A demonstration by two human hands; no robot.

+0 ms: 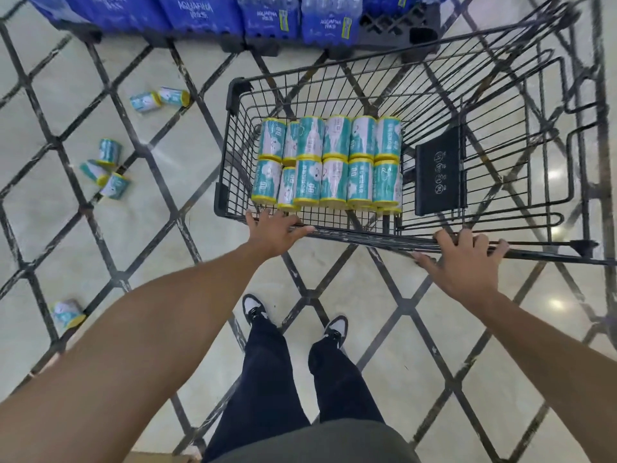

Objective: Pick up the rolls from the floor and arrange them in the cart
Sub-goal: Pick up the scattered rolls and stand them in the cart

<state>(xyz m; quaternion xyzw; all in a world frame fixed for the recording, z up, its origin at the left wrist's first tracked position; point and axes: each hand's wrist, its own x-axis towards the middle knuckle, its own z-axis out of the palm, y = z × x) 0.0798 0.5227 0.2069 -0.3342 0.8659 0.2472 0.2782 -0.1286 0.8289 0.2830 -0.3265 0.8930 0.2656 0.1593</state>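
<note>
A black wire shopping cart point(233, 152) stands in front of me. Several teal, white and yellow rolls point(329, 162) lie in two neat rows in its basket. More rolls are on the floor to the left: two point(160, 99) far off, three in a cluster point(105, 168), and one point(68, 314) close by. My left hand point(273, 232) grips the cart's near rim at its left corner. My right hand point(464, 262) grips the cart's handle bar, fingers curled over it. Neither hand holds a roll.
Blue packs of bottled water point(267, 18) sit on a black pallet point(397, 28) beyond the cart. A black child-seat flap point(439, 172) is folded at the basket's right end. My shoes point(253, 307) stand just behind the cart on the tiled floor.
</note>
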